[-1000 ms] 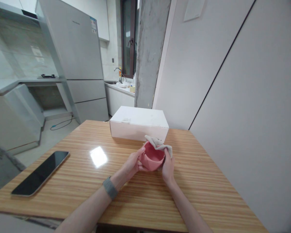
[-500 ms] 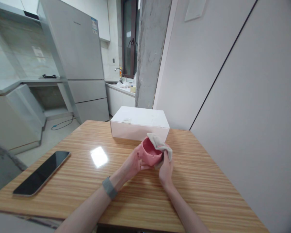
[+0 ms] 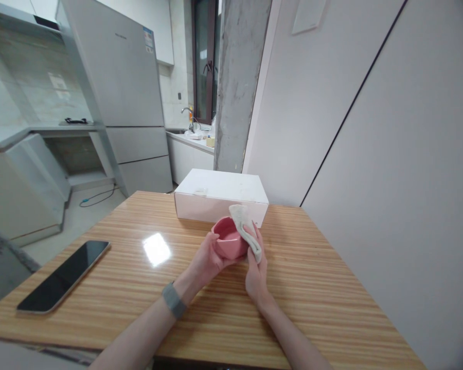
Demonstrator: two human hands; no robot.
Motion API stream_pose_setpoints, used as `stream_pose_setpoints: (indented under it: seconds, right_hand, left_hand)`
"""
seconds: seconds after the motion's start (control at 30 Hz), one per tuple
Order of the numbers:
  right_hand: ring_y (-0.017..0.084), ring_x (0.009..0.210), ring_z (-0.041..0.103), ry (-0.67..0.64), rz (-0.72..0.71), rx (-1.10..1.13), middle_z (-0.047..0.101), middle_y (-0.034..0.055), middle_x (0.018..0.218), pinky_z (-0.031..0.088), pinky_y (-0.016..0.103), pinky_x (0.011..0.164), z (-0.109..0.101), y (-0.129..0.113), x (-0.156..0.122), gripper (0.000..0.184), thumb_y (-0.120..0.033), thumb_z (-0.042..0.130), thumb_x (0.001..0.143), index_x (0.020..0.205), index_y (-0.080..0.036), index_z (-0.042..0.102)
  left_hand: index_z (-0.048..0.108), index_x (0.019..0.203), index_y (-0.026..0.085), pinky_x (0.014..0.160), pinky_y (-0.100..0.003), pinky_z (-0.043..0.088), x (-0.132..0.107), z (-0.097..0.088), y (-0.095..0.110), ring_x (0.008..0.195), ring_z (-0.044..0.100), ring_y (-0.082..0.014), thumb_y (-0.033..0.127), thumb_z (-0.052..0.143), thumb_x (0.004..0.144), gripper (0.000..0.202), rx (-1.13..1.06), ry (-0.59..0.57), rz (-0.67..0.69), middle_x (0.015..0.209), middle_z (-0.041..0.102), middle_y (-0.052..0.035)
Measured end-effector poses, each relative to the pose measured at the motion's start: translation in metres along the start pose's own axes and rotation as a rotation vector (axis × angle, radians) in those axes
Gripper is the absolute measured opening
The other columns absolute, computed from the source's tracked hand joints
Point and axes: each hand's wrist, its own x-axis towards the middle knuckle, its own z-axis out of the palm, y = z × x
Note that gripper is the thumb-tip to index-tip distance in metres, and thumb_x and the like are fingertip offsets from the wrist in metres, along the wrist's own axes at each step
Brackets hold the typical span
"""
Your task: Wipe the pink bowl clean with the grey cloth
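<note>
A pink bowl (image 3: 230,247) is held above the table, its opening tilted up toward me. My left hand (image 3: 209,258) grips it from the left, thumb at the rim and fingers beneath. In my right hand (image 3: 257,272) is a folded whitish cloth (image 3: 247,234), pinched between thumb and fingers at the bowl's right side. The cloth's upper end sticks up past the rim. Part of the bowl's right side is hidden behind the cloth and fingers.
A white box (image 3: 221,192) stands behind my hands on the wood-grain table (image 3: 312,288). To the left lies a black-screened phone (image 3: 65,277). A white wall (image 3: 370,154) rises along the right, and a fridge (image 3: 119,77) stands beyond the table.
The bowl has turned and shifted slightly left, with its opening facing more upward. My right hand and the cloth have moved a little left, and the cloth now stands more upright.
</note>
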Motion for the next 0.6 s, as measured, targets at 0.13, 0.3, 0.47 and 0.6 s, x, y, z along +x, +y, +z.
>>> stream_pose_setpoints:
  seconds: [0.13,0.3,0.47,0.6]
  right_hand:
    - [0.022,0.126,0.044,0.181,0.193,0.161,0.058,0.0045,0.128,0.026,0.042,0.110,-0.003,0.008,0.006,0.039,-0.045,0.050,0.085,0.116,-0.023,0.060]
    - [0.027,0.104,0.061,0.100,0.642,0.488,0.070,0.0073,0.106,0.045,0.048,0.094,-0.003,0.014,0.015,0.043,-0.052,0.048,0.084,0.107,-0.020,0.064]
    - [0.026,0.103,0.062,-0.190,0.678,0.587,0.071,0.0088,0.101,0.048,0.046,0.090,0.001,0.012,0.012,0.043,-0.052,0.045,0.084,0.096,-0.018,0.067]
    - [0.026,0.103,0.062,-0.231,0.691,0.585,0.070,0.0089,0.106,0.048,0.047,0.090,-0.004,0.013,0.014,0.048,-0.056,0.042,0.085,0.102,-0.019,0.066]
  left_hand:
    - [0.048,0.125,0.016,0.091,-0.047,0.049,-0.006,0.003,0.014,0.105,0.060,-0.0268,0.032,0.052,0.078,0.050,-0.057,-0.009,0.028,0.116,0.062,-0.0120]
    - [0.043,0.129,0.024,0.093,-0.049,0.046,-0.011,0.015,0.013,0.114,0.053,-0.0299,0.030,0.069,0.069,0.066,0.196,-0.031,0.192,0.130,0.053,-0.0089]
    - [0.051,0.122,0.025,0.107,-0.039,0.032,-0.015,0.027,0.007,0.123,0.044,-0.0294,0.009,0.085,0.035,0.094,0.757,0.183,0.537,0.125,0.054,-0.0058]
    - [0.056,0.114,0.020,0.111,-0.043,0.025,-0.013,0.022,0.007,0.129,0.036,-0.0339,0.009,0.086,0.028,0.092,0.882,0.215,0.662,0.132,0.045,-0.0107]
